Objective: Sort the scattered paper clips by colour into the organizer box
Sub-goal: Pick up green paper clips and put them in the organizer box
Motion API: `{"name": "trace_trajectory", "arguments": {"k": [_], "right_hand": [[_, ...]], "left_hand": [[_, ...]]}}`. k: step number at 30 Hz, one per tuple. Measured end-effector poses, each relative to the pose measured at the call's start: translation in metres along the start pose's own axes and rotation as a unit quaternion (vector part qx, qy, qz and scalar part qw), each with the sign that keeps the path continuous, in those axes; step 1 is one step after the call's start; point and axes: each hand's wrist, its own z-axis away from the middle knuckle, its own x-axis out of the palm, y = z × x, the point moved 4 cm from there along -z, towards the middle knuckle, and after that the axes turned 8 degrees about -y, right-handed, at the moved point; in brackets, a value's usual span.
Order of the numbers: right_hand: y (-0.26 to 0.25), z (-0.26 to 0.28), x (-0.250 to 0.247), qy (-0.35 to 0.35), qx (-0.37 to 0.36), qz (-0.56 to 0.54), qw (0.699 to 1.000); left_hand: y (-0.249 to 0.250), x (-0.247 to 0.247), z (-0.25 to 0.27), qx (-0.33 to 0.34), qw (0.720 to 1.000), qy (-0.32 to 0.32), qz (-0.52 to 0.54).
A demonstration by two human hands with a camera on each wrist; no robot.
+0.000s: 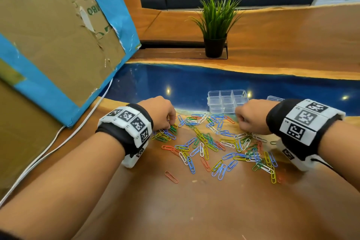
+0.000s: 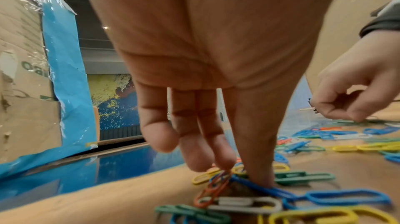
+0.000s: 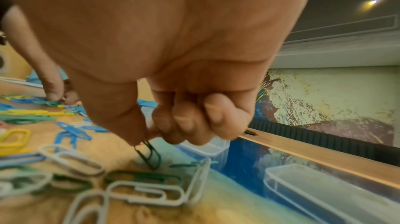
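Observation:
Many paper clips (image 1: 214,142) in blue, green, yellow, white and red lie scattered on the wooden table in front of a clear organizer box (image 1: 227,101) whose compartments look empty. At the pile's left edge, my left hand (image 1: 168,122) reaches down. In the left wrist view its fingers pinch orange paper clips (image 2: 216,185) just off the table, and the thumb tip touches a blue clip (image 2: 266,189). My right hand (image 1: 240,121) hovers near the box's front right corner. It pinches a green paper clip (image 3: 149,154) between thumb and forefinger, its other fingers curled.
A clear lid (image 1: 274,99) lies to the right of the box on the blue resin strip. A large cardboard box with blue tape (image 1: 58,45) leans at the left beside a white cable (image 1: 48,148). A potted plant (image 1: 216,25) stands behind. One red clip (image 1: 171,177) lies apart, nearer me.

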Motion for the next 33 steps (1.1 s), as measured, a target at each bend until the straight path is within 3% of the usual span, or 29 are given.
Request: {"name": "trace_trajectory", "arguments": {"k": [8, 15, 21, 26, 29, 33], "right_hand": [[0.013, 0.019, -0.013, 0.086, -0.019, -0.156, 0.984], [0.019, 0.021, -0.001, 0.081, -0.066, -0.371, 0.923], [0.027, 0.017, 0.009, 0.101, -0.099, -0.448, 0.883], [0.029, 0.014, 0.011, 0.099, -0.087, -0.465, 0.876], [0.033, 0.009, 0.013, 0.094, -0.06, -0.509, 0.854], [0.045, 0.008, 0.014, 0.087, 0.013, -0.575, 0.813]], "left_hand": [[0.004, 0.004, 0.007, 0.02, 1.0, -0.008, -0.014], [0.008, 0.007, 0.006, 0.03, 1.0, -0.001, 0.003], [0.0, -0.005, 0.01, 0.052, 0.988, 0.092, 0.115], [-0.003, 0.0, 0.007, 0.034, 0.995, 0.064, 0.064], [0.001, 0.006, 0.006, 0.026, 0.999, 0.026, 0.021], [0.004, 0.006, 0.004, 0.016, 0.999, 0.029, -0.006]]}}
